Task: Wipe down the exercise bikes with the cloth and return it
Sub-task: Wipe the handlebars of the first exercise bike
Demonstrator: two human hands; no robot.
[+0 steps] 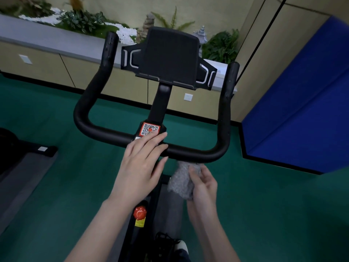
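a green floor [245, 205] fills most of the view. a tall blue padded panel [302, 110] stands on the right, and a long grey ledge [47, 36] of leafy plants and white pebbles runs along the far wall.

the exercise bike [158, 186] stands in the middle, seen from above. its black u-shaped handlebar [188, 151] has both ends rising towards the ledge. a black tablet holder [170, 55] sits on a stem above the centre of the crossbar.

the left hand [141, 167] lies flat over the middle of the handlebar. its fingers are straight and close together, the tips just below the orange qr sticker [150, 128].

the right hand [203, 184] is just under the crossbar, right of centre, fingers curled round a bunched grey cloth [180, 181]. the cloth's upper end comes up to the underside of the bar. the blur there hides whether they touch.

lower on the frame, between the forearms, a red knob [140, 212] sits above a small yellow label. a white shoe tip [182, 245] shows near the bottom edge.
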